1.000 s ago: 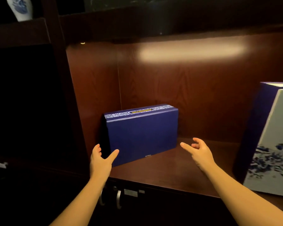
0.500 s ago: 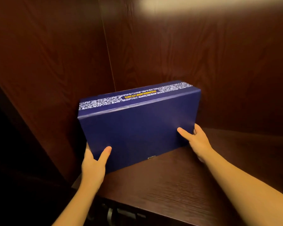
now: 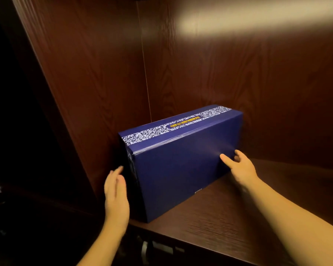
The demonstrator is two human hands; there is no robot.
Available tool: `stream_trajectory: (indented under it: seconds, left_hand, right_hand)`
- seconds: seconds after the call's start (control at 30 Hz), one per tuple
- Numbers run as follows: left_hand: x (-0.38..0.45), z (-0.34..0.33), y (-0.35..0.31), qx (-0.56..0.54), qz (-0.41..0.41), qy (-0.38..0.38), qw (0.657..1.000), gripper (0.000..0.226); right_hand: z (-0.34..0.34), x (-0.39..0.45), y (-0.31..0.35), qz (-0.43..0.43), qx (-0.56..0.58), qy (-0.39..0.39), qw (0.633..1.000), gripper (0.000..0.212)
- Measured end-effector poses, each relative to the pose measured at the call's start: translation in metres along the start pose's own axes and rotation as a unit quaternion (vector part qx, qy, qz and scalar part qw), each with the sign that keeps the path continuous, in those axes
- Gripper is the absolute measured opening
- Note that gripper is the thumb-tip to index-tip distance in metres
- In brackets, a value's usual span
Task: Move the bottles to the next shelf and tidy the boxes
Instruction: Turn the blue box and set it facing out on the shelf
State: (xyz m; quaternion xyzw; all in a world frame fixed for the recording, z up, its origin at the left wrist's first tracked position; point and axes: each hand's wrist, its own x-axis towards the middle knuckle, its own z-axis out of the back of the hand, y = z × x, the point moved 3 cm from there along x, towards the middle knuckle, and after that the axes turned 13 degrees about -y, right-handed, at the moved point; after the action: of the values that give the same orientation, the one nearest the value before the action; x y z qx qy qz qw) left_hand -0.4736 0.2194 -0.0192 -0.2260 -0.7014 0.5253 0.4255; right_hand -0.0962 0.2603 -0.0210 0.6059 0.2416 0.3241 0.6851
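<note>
A dark blue box (image 3: 183, 169) with a white patterned strip and a yellow label on top stands on its long side on the wooden shelf (image 3: 229, 217), in the left back corner. It sits at an angle, its left end nearest me. My left hand (image 3: 115, 196) is flat, fingers straight, beside that left end; I cannot tell if it touches. My right hand (image 3: 240, 167) grips the lower right end, thumb on the front face and fingers curled round the edge. No bottles are in view.
The shelf's left side wall (image 3: 96, 83) and back wall (image 3: 238, 73) close in the box. The shelf runs on to the right of my right hand. Metal cabinet handles (image 3: 144, 248) show below the shelf's front edge.
The box's left end has swung out toward me, so it sits more askew. My left hand has let go of the front corner and now lies flat beside the end.
</note>
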Motion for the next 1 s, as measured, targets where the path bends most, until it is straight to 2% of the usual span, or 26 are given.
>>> stream_trajectory:
  seconds: [0.1, 0.23, 0.37, 0.53, 0.6, 0.67, 0.8, 0.87, 1.0]
  left_hand:
    - [0.025, -0.01, 0.0, -0.059, 0.123, -0.014, 0.991, 0.052]
    - [0.043, -0.029, -0.003, -0.095, 0.177, 0.039, 0.979, 0.056]
    - [0.041, -0.033, -0.007, -0.096, 0.198, 0.068, 0.973, 0.056]
    - [0.033, -0.019, -0.015, -0.093, 0.195, 0.026, 0.976, 0.04]
    - [0.023, -0.01, -0.015, -0.103, 0.2, 0.036, 0.974, 0.038]
    - [0.009, -0.004, -0.015, -0.12, 0.203, 0.08, 0.968, 0.033]
    - [-0.007, 0.001, -0.011, -0.149, 0.239, 0.185, 0.941, 0.025]
    - [-0.01, -0.001, -0.011, -0.148, 0.259, 0.261, 0.918, 0.025]
    - [-0.023, -0.015, -0.017, -0.13, 0.28, 0.4, 0.863, 0.045]
  right_hand:
    - [-0.003, -0.014, 0.015, -0.022, 0.019, -0.003, 1.0, 0.084]
    - [-0.006, -0.035, 0.048, -0.039, 0.036, -0.004, 0.999, 0.075]
    - [-0.015, -0.049, 0.083, -0.084, 0.052, 0.037, 0.994, 0.098]
    - [-0.029, -0.057, 0.086, -0.049, 0.042, 0.096, 0.993, 0.127]
    - [-0.034, -0.057, 0.082, -0.04, 0.056, 0.124, 0.99, 0.135]
    - [-0.04, -0.054, 0.079, -0.04, 0.091, 0.152, 0.983, 0.128]
    - [-0.049, -0.046, 0.077, -0.026, 0.065, 0.166, 0.984, 0.084]
    - [-0.052, -0.044, 0.077, -0.041, 0.051, 0.188, 0.98, 0.072]
    - [-0.048, -0.05, 0.084, -0.068, 0.076, 0.27, 0.958, 0.054]
